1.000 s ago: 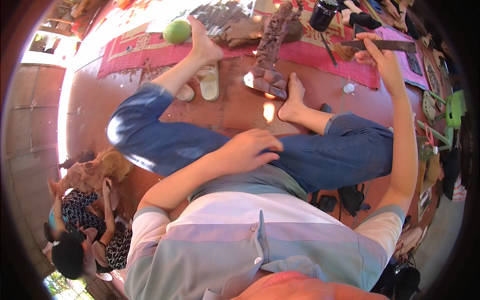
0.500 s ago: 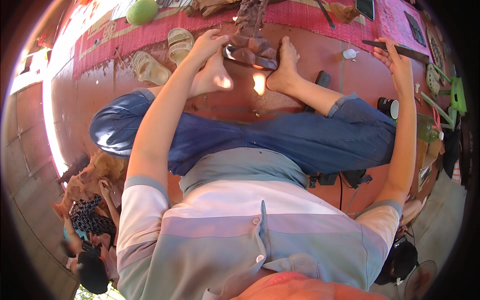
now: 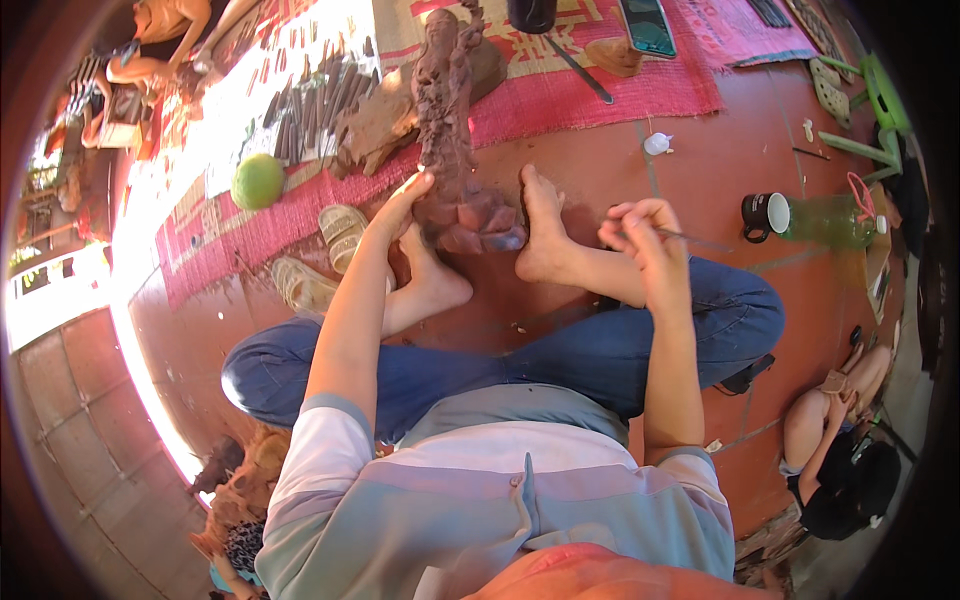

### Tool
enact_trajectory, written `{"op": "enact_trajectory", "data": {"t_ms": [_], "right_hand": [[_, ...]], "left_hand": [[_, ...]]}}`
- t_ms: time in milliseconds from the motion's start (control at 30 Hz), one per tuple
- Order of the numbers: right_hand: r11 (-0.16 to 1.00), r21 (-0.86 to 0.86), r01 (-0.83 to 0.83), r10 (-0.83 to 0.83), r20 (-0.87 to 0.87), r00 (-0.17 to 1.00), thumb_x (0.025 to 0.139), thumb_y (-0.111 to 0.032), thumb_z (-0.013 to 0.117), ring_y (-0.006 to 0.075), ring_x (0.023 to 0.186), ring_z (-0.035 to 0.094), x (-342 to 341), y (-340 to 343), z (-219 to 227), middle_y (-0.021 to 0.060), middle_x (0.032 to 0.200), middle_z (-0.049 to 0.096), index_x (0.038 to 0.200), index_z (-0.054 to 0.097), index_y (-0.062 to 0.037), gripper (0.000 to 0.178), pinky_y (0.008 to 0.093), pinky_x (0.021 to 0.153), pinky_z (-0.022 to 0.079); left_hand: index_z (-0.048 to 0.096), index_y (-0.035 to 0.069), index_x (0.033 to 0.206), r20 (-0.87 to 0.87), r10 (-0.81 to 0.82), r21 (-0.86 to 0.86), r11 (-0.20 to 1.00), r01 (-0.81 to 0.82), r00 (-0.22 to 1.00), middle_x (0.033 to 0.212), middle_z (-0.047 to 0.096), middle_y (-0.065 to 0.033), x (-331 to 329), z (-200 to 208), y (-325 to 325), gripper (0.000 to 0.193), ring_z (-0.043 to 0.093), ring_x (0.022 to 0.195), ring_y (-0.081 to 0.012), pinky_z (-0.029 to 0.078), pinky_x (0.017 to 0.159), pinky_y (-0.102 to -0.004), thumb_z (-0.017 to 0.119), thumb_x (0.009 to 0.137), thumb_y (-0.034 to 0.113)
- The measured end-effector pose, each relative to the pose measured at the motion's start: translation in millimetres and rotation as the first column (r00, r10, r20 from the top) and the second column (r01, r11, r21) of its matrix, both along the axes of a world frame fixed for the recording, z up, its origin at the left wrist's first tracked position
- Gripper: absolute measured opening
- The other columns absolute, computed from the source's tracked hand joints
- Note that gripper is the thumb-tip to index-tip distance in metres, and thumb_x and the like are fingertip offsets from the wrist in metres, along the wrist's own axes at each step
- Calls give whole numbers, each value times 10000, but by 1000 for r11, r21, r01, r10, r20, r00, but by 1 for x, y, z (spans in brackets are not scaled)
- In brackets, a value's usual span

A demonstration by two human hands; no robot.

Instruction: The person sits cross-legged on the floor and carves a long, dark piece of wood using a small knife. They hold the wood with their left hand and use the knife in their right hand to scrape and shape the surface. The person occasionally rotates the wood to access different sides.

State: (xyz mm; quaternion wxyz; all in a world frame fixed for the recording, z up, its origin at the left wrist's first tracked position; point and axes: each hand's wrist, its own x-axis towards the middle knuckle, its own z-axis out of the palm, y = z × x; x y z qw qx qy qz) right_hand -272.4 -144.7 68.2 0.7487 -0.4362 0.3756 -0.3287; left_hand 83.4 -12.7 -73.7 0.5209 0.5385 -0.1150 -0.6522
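Beside the carving (image 3: 445, 110), the left hand (image 3: 402, 200) is lying unclenched; rightward, the right hand (image 3: 648, 232) is clasping a thin tool (image 3: 697, 241), a slip perhaps endangering the bare foot (image 3: 543, 225)

We're on a red tiled floor (image 3: 710, 185), joints visible. Red-and-tan patterned woven mat (image 3: 620, 105) across the far side, pink cloth (image 3: 750, 38) beside it at right. Green plastic seat (image 3: 884, 95) near the right edge. Paler tiles (image 3: 85, 430) lower left, can't tell wall or floor; white glare strip (image 3: 150, 390) borders them. We see strong light blowing out upper left.
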Motion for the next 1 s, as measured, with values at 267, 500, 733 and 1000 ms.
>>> {"op": "enact_trajectory", "data": {"t_ms": [267,500,733,1000], "right_hand": [[979,123,-160,159,19,987,950,-65,589,167,938,638,5,4,-23,105,1060,607,971,518,-31,81,309,857,559],[964,87,-251,250,29,968,948,-70,599,130,899,635,33,-5,-36,103,1047,620,964,511,-16,104,275,819,549],[922,96,-375,380,-33,924,937,-11,535,128,1003,608,53,13,-41,109,1107,617,1062,516,-10,127,257,868,533],[843,148,-517,538,-202,819,1014,-115,473,118,1062,594,58,32,-44,39,1163,621,1203,581,-35,232,274,913,501]], "left_hand": [[296,60,1478,320,-172,193,975,113,932,1372,502,-135,4,30,-8,850,522,1221,-249,477,978,-407,757,835,370],[346,-57,1408,575,-78,255,963,-88,815,1198,605,-189,-6,78,-14,972,650,1017,-236,555,822,-342,863,707,374],[453,-73,1339,585,-176,368,928,-65,792,1168,621,-165,-5,83,0,955,638,1023,-216,533,845,-340,847,670,482],[392,-55,1421,702,-190,405,900,-165,686,1330,541,-260,-11,53,13,1119,560,1221,-315,468,980,-384,782,624,628]]}}
